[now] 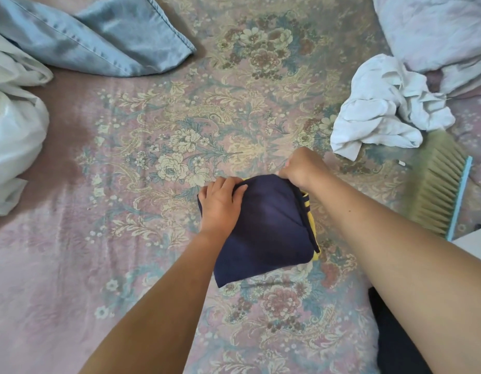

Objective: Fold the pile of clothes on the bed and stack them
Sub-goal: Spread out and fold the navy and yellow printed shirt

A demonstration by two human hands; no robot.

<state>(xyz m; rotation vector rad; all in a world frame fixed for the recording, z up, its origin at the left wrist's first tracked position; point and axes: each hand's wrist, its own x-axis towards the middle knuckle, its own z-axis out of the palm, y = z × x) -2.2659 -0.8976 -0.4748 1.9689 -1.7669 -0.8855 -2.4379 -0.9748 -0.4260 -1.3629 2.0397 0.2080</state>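
A folded navy garment (263, 228) with a yellow striped edge lies on the floral bedspread (142, 163) in front of me. My left hand (220, 203) grips its far left corner, fingers curled over the cloth. At the far right corner my right hand (301, 166) pinches the fabric. A crumpled white garment (382, 109) sits unfolded to the right.
A light blue pillow (104, 36) lies at the back left. White bedding (12, 125) bunches at the left edge, and pale bedding (444, 31) at the back right. A bristle brush with a blue handle (444, 190) lies at the right. Something dark (396, 341) is at the lower right.
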